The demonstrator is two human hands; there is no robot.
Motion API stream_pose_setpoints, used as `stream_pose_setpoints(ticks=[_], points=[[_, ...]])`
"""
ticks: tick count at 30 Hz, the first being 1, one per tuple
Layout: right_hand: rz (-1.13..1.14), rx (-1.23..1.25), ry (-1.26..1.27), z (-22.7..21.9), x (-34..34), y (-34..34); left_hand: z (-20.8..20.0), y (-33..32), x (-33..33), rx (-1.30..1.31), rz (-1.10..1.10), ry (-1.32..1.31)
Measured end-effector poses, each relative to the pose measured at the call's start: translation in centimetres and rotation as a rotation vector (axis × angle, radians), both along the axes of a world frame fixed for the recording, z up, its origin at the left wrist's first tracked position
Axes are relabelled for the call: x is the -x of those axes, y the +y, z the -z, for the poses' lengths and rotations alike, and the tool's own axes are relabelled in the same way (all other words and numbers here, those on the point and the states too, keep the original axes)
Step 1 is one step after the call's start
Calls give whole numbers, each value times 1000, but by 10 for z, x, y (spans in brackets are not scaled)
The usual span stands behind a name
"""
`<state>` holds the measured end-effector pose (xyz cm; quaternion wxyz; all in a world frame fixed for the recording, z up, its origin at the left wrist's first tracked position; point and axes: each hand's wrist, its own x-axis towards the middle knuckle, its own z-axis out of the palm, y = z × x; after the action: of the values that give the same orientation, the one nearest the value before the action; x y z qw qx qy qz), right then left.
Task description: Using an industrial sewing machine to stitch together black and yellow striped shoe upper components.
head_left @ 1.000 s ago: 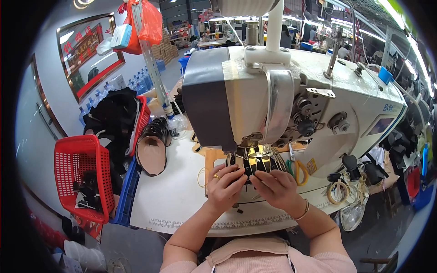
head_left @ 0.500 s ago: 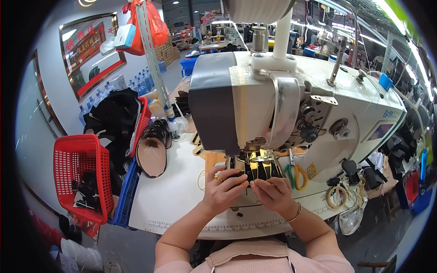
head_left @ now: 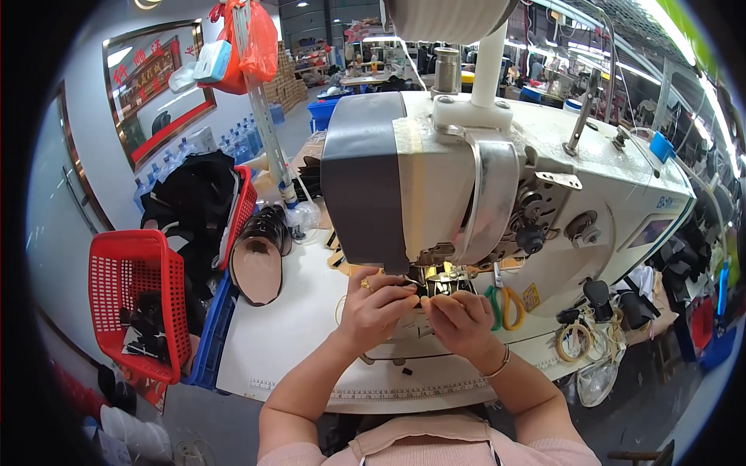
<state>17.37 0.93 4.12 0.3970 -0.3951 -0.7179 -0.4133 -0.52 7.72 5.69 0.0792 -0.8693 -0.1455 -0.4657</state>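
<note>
Below the head of a white and grey sewing machine [head_left: 365, 186] lies a black shoe upper [head_left: 449, 286] with pale laces or cords across it. My left hand [head_left: 378, 311] is closed, thumb and fingertips pinching its near edge. My right hand [head_left: 464, 320] pinches in the same way just to the right, the two sets of fingertips almost touching. What exactly is between the fingertips is partly hidden. A ring is on my left hand and a bangle on my right wrist. Green and orange-handled scissors [head_left: 510, 308] lie beside my right hand.
To the left stand a shoe with a pale sole [head_left: 257, 270], a red basket [head_left: 130, 311] of black scraps and a blue crate [head_left: 211, 334]. Tape rolls [head_left: 573, 342] hang at the right. A ruler strip [head_left: 350, 396] runs along the white table's front edge.
Both hands have moved slightly away from me, toward the needle area, with the shoe upper. The upper is now more covered by my fingers. Both pinches stay closed.
</note>
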Motion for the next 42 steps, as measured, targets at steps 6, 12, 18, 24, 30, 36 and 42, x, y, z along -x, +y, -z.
stream_pose_setpoints(ticks=[6, 12, 18, 24, 30, 36, 42], points=[[77, 102, 24, -4, 6, -3, -2, 11, -1, 73, -4, -31], [74, 156, 59, -2, 5, -4, 2, 7, -6, 50, -81, -59], [69, 149, 99, 5, -1, -1, -2, -10, -15, -5, -235, -41], [22, 137, 187, 8, -3, -1, -13, -30, -23, 25, -381, 55], [-16, 198, 295, 17, -9, -17, -10, -36, -23, 57, -402, 90], [-76, 302, 462, 27, -17, -29, -10, -42, -24, 106, -428, 74], [-324, 488, 695, 31, -3, -21, -35, 21, 3, 1245, 152, -194]])
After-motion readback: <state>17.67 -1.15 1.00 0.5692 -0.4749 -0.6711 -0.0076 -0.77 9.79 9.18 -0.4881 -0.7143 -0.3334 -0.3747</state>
